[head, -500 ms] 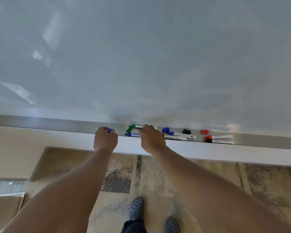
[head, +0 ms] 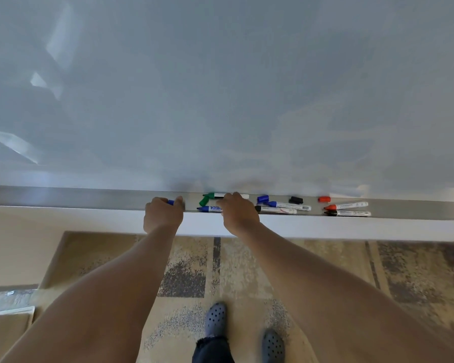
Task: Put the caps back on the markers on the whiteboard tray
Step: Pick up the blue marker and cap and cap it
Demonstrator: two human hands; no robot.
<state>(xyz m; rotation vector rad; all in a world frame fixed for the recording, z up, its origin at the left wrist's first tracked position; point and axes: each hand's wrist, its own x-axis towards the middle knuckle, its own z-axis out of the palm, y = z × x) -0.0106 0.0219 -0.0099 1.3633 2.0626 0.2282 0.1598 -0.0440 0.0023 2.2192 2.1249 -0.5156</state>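
A metal whiteboard tray (head: 89,197) runs across the view. My left hand (head: 163,214) is closed around a blue cap (head: 171,202) at the tray's left part. My right hand (head: 237,212) rests over a blue marker (head: 209,209), its fingers on the barrel; the marker's tip end points left. Behind it lie a green cap (head: 205,199) and a green marker (head: 218,195). Further right sit a loose blue cap (head: 262,198), another blue marker (head: 288,205), a black-tipped marker (head: 275,210), a black cap (head: 296,200), a red cap (head: 324,199), a red marker (head: 347,205) and a black marker (head: 349,213).
The whiteboard (head: 220,87) fills the upper view. Below the tray is a white ledge (head: 351,229), then a patterned rug (head: 247,271) with my two grey clogs (head: 215,319). A cardboard-coloured box (head: 5,334) sits at the lower left.
Both hands stay at the same spots on the tray; my left thumb now closes more over the blue cap. Otherwise little has moved.
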